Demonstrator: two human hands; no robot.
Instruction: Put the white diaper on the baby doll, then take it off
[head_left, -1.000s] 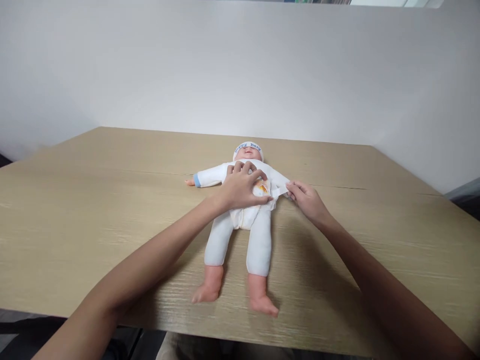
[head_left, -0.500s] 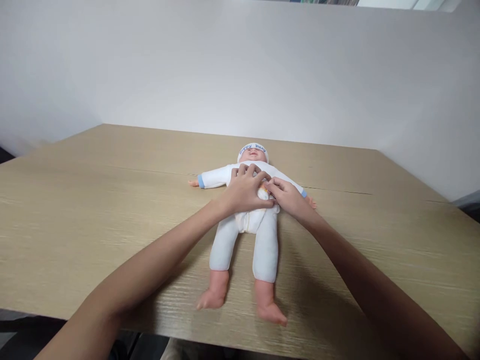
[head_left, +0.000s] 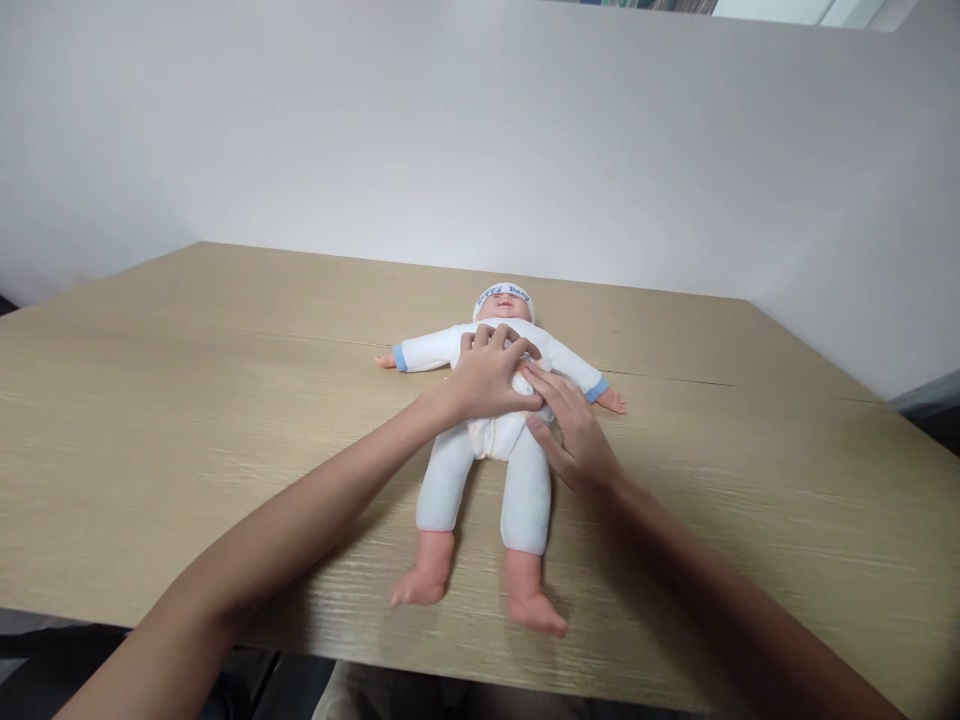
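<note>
A baby doll (head_left: pixel 526 495) in a white suit with blue cuffs lies on its back, feet towards me and arms spread. Its white cap (head_left: pixel 504 292) bears blue lettering. A white diaper (head_left: pixel 496 440) is around the doll's hips, with a small patch of orange showing between my hands. My left hand (head_left: pixel 493 375) rests across the belly, fingers apart and bent over the diaper's upper front. Beside it, my right hand (head_left: pixel 576 435) lies along the diaper's right side with fingers stretched out flat. The diaper's waist is mostly hidden under both hands.
The doll lies on a wooden table (head_left: pixel 247 420) with a thin seam running across it. A pale wall (head_left: pixel 450 140) rises behind the table's far edge. The near edge of the table is just past the doll's feet.
My right hand has gone from a pinch at the diaper's front to stretched, flat fingers, and sits slightly lower. My left hand stays on the belly. The view has shifted slightly.
</note>
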